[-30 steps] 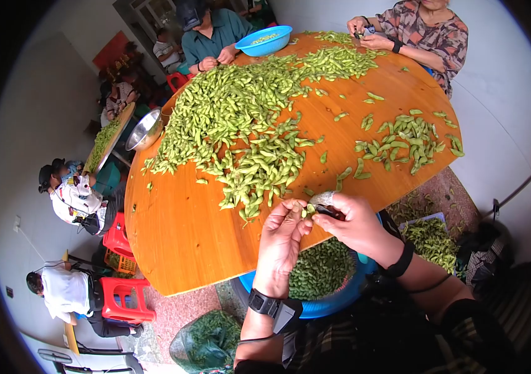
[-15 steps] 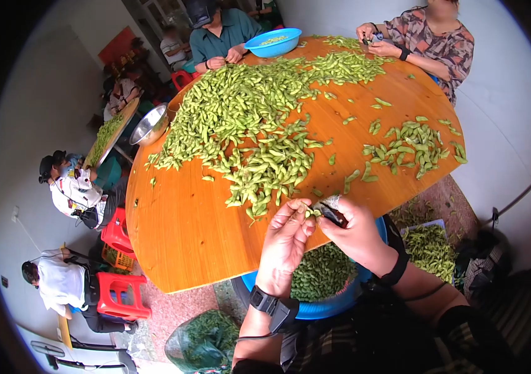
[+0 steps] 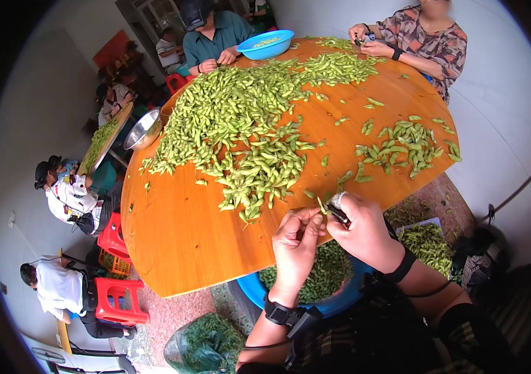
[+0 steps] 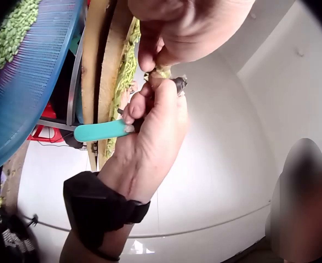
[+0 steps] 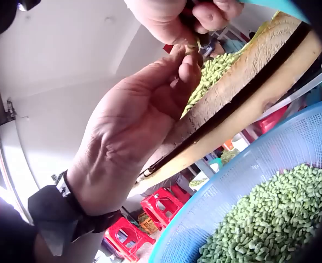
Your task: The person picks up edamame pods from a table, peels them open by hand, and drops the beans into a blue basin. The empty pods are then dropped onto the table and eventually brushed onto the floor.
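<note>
My left hand (image 3: 295, 240) pinches a green soybean pod (image 3: 322, 206) between thumb and fingertips, over the near table edge. My right hand (image 3: 365, 230) grips a small dark tool (image 3: 338, 214) against the pod; its teal handle (image 4: 101, 131) sticks out past the fingers in the left wrist view. The fingers mostly hide the tool's working end. A whitish wrap (image 3: 338, 199) covers one right finger. Below the hands sits a blue basket (image 5: 174, 233) of shelled green beans (image 5: 276, 213). A large heap of pods (image 3: 234, 112) spreads across the wooden table (image 3: 184, 243).
A smaller group of pods (image 3: 412, 146) lies on the right of the table. A blue basin (image 3: 265, 45) and a metal bowl (image 3: 144, 129) stand at its far and left sides. Two people sit opposite. Red stools (image 3: 119, 302) and a net bag (image 3: 206, 343) are on the floor.
The opened pod with pale beans between my fingertips has given way to a slim, upright green pod. My left hand has turned and shifted right, closer to the right hand.
</note>
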Demonstrator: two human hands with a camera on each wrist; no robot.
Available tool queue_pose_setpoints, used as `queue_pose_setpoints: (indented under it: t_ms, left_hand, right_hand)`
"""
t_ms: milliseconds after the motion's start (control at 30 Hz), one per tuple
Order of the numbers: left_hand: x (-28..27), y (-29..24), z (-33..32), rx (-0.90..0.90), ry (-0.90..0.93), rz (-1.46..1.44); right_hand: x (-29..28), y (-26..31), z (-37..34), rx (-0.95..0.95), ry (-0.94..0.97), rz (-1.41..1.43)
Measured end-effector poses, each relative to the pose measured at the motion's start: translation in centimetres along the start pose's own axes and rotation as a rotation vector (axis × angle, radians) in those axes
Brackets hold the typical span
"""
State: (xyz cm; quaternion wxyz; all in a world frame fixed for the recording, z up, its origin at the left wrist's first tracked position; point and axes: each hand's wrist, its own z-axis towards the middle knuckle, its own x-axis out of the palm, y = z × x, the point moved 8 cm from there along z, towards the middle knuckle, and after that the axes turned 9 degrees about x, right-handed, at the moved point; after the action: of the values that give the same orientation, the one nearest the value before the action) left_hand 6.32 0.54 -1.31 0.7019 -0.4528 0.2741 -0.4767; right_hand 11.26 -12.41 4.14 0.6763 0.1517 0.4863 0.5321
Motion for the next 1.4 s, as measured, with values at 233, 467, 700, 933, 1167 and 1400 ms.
queue_pose_setpoints:
  t_ms: [233, 467, 700, 933, 1167, 1400]
  left_hand:
    - [0.2, 0.4, -0.5, -0.278, 0.166, -0.293]
    - [-2.0, -0.7, -4.3, -0.435, 0.201, -0.054]
    - [-1.4, -6.2, -2.6, 0.109, 0.287, 0.768]
    - [1.7, -2.2, 5.0, 0.207, 0.232, 0.900]
    - [1.0, 1.0, 3.6, -0.181, 0.115, 0.290]
    - [2.2, 0.8, 2.3, -0.137, 0.081, -0.166]
  right_hand:
    - [1.0, -0.7, -0.2, 0.116, 0.378, 0.278]
    - [-2.6, -5.9, 2.9, 0.261, 0.284, 0.045]
    - [-6.0, -6.9, 3.5, -0.068, 0.052, -0.343]
    - [-1.0, -1.5, 0.0, -0.283, 0.393, -0.347]
    - [-4.3, -5.8, 4.1, -0.011, 0.268, -0.045]
    - [0.7, -4.7, 0.1, 0.556, 0.720, 0.710]
